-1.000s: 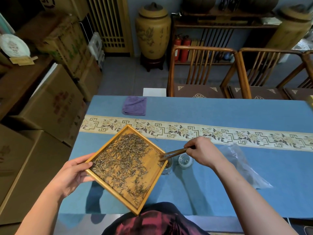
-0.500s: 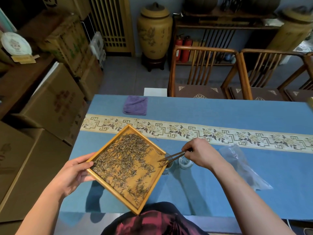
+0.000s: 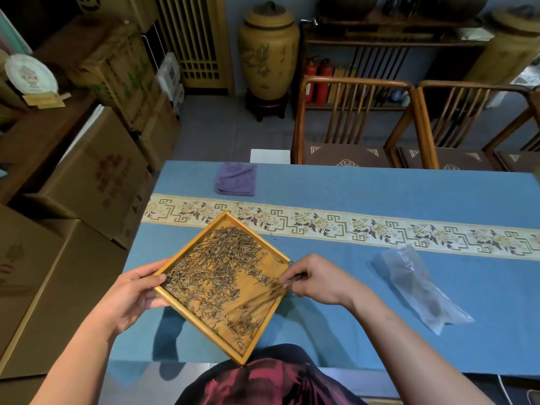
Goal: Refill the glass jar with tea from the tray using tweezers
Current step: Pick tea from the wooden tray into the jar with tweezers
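Both our hands are working at lower centre of the frame: our left hand (image 3: 133, 293) is gripping the tray (image 3: 257, 336) by its left edge, while our right hand (image 3: 318, 280) is pinching the tweezers (image 3: 267, 296), their tips reaching left into the tea (image 3: 213, 267). We cannot see the jar.

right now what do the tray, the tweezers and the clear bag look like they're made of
Tray: likely bamboo or light wood, honey-yellow matte surface with a raised rim. Tweezers: probably wood or bamboo, thin brown blades, though blurred. Clear bag: thin plastic film, see-through, crinkled and glossy.
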